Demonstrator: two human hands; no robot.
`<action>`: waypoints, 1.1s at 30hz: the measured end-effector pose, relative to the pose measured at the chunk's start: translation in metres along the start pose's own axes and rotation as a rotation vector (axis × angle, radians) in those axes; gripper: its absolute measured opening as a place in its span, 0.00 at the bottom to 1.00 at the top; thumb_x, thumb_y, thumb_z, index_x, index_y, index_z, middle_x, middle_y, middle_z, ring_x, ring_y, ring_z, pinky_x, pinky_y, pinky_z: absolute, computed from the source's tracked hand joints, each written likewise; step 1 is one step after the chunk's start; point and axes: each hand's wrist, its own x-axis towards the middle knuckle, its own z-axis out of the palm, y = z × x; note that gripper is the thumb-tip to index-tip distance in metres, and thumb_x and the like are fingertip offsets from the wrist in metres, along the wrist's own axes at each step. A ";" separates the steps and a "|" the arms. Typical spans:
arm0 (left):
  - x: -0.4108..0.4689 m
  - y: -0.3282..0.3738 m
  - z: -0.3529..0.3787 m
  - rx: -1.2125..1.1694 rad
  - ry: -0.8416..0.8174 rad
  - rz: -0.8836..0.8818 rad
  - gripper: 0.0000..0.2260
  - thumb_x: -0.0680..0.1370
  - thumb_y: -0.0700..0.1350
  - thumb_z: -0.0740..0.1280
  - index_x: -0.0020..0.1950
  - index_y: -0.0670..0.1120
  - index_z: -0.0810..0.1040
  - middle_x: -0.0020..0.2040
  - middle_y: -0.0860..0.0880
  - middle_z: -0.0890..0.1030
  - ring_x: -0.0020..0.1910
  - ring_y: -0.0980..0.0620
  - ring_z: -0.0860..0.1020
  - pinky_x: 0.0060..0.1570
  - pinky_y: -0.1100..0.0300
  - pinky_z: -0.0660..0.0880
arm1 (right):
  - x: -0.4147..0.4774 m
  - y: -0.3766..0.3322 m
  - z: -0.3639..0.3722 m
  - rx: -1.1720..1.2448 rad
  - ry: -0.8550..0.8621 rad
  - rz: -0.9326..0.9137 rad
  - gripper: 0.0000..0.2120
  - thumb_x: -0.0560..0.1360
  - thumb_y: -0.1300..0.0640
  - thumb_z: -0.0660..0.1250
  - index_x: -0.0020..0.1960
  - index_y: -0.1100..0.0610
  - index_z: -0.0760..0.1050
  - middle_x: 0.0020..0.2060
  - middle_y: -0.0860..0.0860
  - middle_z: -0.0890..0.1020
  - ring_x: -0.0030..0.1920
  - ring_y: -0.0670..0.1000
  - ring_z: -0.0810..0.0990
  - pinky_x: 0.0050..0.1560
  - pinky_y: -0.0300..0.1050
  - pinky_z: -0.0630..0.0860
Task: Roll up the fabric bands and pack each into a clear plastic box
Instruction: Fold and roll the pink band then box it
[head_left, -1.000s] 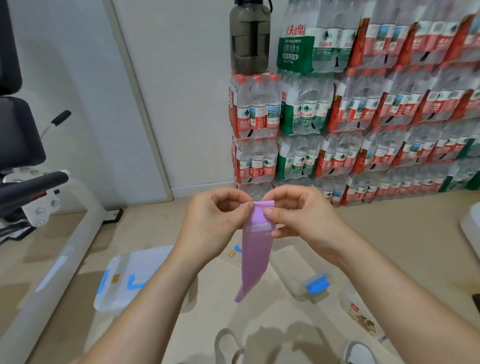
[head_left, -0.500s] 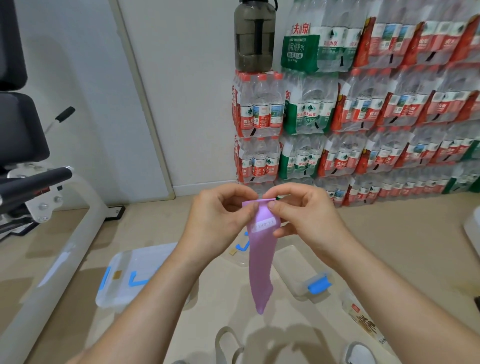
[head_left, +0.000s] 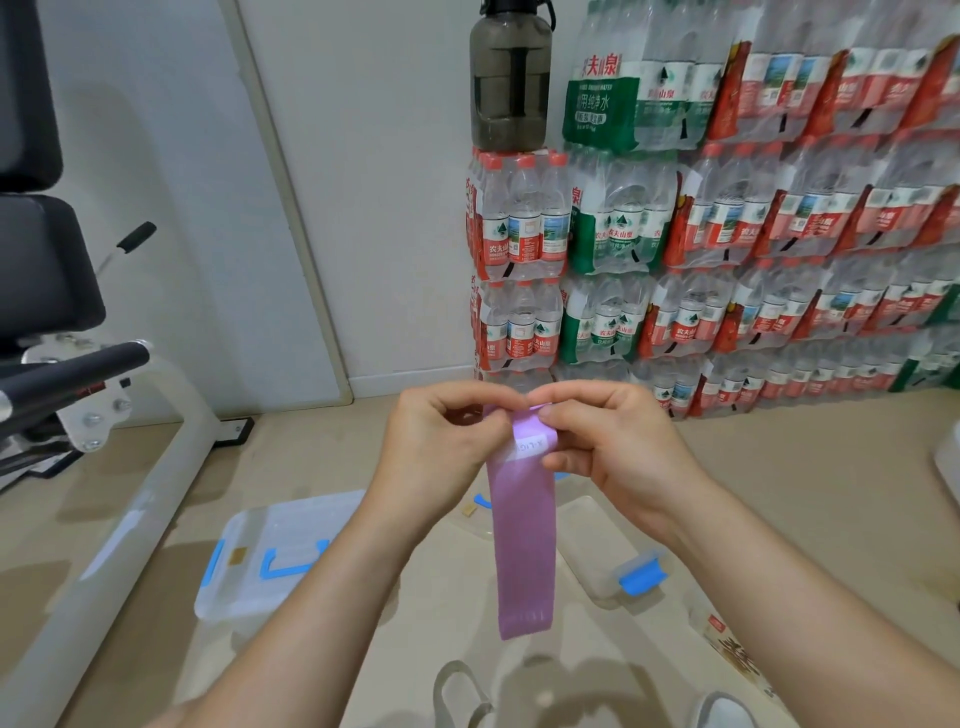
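A purple fabric band (head_left: 524, 540) with a white label near its top hangs straight down in front of me. My left hand (head_left: 441, 457) pinches its top left corner and my right hand (head_left: 608, 447) pinches its top right corner, fingers curled over the upper edge. On the floor below lie a clear plastic box with blue clips (head_left: 265, 566) to the left and a clear lid with a blue clip (head_left: 602, 551) to the right, partly hidden by the band and my arms.
Shrink-wrapped packs of water bottles (head_left: 727, 234) are stacked against the wall at right, with a dark jug (head_left: 511, 78) on top. A white exercise-machine frame (head_left: 130, 493) with black pads stands at left. A printed packet (head_left: 737, 654) lies by my right forearm.
The band has turned from edge-on and twisted to hanging flat and straight, face toward me. Both hands keep hold of its top edge.
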 end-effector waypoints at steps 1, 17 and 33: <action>0.000 0.001 -0.001 -0.034 -0.014 -0.029 0.15 0.72 0.30 0.66 0.38 0.49 0.85 0.35 0.52 0.85 0.37 0.57 0.81 0.38 0.66 0.78 | 0.000 0.000 0.000 0.006 0.000 0.002 0.10 0.74 0.71 0.62 0.44 0.63 0.82 0.37 0.58 0.83 0.34 0.52 0.78 0.29 0.37 0.78; 0.005 -0.007 -0.004 0.058 -0.009 -0.097 0.09 0.71 0.36 0.73 0.43 0.51 0.83 0.38 0.52 0.85 0.41 0.56 0.83 0.45 0.61 0.80 | -0.003 -0.002 -0.002 -0.440 0.077 -0.198 0.08 0.74 0.66 0.67 0.43 0.55 0.81 0.33 0.56 0.84 0.26 0.44 0.77 0.30 0.37 0.76; 0.001 -0.002 0.001 -0.240 -0.004 -0.115 0.13 0.70 0.28 0.69 0.33 0.46 0.81 0.32 0.48 0.81 0.34 0.51 0.78 0.36 0.60 0.75 | -0.001 -0.010 -0.003 -0.066 -0.013 -0.051 0.10 0.72 0.72 0.65 0.40 0.60 0.81 0.33 0.55 0.82 0.28 0.48 0.73 0.26 0.36 0.71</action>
